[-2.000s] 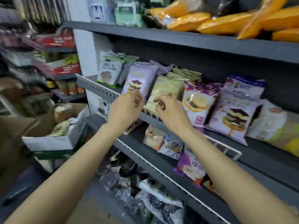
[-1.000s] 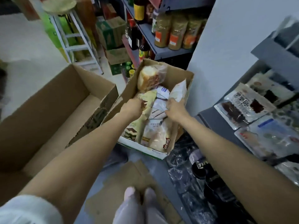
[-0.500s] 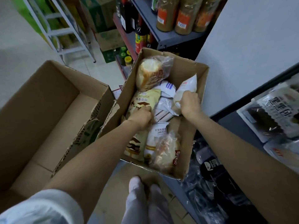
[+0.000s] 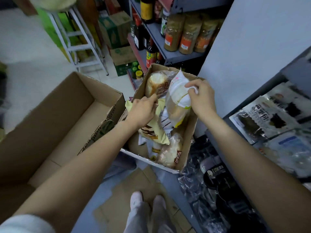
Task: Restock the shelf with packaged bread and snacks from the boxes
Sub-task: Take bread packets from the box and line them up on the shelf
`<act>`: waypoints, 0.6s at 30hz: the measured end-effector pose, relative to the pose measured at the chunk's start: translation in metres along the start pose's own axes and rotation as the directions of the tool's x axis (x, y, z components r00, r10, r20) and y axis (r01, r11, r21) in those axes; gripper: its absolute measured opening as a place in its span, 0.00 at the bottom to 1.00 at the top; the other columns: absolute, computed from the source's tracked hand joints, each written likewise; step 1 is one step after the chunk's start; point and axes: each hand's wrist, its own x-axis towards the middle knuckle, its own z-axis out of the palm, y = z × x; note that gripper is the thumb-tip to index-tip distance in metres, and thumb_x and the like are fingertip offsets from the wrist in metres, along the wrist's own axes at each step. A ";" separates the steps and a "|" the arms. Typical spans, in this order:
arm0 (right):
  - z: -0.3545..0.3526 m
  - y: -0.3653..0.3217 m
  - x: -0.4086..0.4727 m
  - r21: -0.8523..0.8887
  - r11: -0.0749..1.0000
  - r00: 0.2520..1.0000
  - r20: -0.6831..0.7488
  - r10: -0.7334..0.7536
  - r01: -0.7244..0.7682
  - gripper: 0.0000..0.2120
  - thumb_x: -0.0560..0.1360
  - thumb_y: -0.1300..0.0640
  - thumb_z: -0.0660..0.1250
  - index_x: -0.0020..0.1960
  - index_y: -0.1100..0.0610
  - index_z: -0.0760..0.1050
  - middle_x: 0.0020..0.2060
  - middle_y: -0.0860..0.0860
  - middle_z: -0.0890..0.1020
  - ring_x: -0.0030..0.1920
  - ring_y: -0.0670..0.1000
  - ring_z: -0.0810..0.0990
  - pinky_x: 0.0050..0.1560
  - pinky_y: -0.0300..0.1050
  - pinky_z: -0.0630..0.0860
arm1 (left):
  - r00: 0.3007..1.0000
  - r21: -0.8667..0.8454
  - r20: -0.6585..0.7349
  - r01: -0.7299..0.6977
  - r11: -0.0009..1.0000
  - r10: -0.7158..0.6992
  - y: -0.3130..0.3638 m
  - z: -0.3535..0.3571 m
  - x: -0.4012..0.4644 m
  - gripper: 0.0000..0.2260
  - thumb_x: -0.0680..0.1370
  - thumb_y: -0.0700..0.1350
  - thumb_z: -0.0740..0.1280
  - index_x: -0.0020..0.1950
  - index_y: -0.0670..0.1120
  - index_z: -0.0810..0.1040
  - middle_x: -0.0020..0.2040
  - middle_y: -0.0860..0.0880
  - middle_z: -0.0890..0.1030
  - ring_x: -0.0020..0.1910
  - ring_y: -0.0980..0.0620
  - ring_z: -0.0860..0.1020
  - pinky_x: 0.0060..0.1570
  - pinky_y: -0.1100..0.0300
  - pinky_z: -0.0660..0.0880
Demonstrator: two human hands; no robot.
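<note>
- While you look straight down, your two feet in pale socks [image 4: 146,201] stand on a flattened sheet of cardboard [image 4: 127,195] on the grey floor.
- Your left forearm crosses over the near edge of a large cardboard box [image 4: 50,118] on your left, whose flaps stand up and whose bare bottom shows.
- Just beside it, further right, sits the smaller cardboard box [image 4: 186,142] that holds the stock: a clear-wrapped bread pack [image 4: 170,153] lies at its near end, with white packets partly hidden under the others.
- Your left hand [image 4: 143,111] reaches into this box, with its fingers curled round the top of a yellow snack bag [image 4: 154,132], which lies lengthwise along the box's left side.
- Your right hand [image 4: 202,98] pinches the crimped top of a white-and-clear bread bag [image 4: 178,105] between thumb and fingers, and the bag is tilted up above the other packs.
- Behind your left hand, at the far end of the box, a round loaf in clear wrap [image 4: 156,84] leans against the wall of the box.
- On your right, the grey shelf [image 4: 217,132] carries flat packs with dark printing [image 4: 269,115], and black-wrapped goods [image 4: 215,175] lie low beneath it.
- Farther off, another shelf [image 4: 168,52] holds jars of brown seasoning [image 4: 188,34] and dark sauce bottles [image 4: 149,52].
- A white step stool [image 4: 80,42] and green cartons [image 4: 116,31] stand on the pale floor beyond.
</note>
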 end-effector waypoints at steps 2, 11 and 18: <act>-0.012 -0.020 -0.011 0.040 0.999 0.998 -0.054 -0.027 0.029 0.13 0.74 0.66 0.58 0.52 0.59 0.79 0.55 0.57 0.76 0.56 0.53 0.74 0.51 0.33 0.63 | 0.994 -0.042 -0.111 0.001 0.999 -0.005 0.019 -0.023 -0.005 0.05 0.81 0.42 0.55 0.52 0.42 0.68 0.43 0.40 0.77 0.47 0.39 0.75 0.49 0.51 0.66; -0.071 -0.108 -0.082 0.103 0.995 0.958 -0.284 0.025 0.005 0.11 0.71 0.66 0.59 0.44 0.73 0.77 0.45 0.70 0.78 0.47 0.67 0.79 0.45 0.56 0.77 | 0.957 0.294 -0.209 -0.134 0.946 0.201 0.089 -0.109 -0.074 0.37 0.67 0.73 0.62 0.61 0.43 0.66 0.41 0.47 0.82 0.44 0.46 0.80 0.52 0.53 0.67; -0.136 -0.167 -0.201 0.541 0.838 0.934 -0.263 0.243 -0.066 0.10 0.74 0.69 0.64 0.53 0.67 0.80 0.47 0.56 0.81 0.45 0.50 0.80 0.52 0.44 0.79 | 0.951 0.350 -0.202 -0.155 0.924 0.236 0.152 -0.164 -0.161 0.26 0.72 0.66 0.64 0.52 0.43 0.73 0.50 0.45 0.81 0.51 0.44 0.79 0.53 0.54 0.67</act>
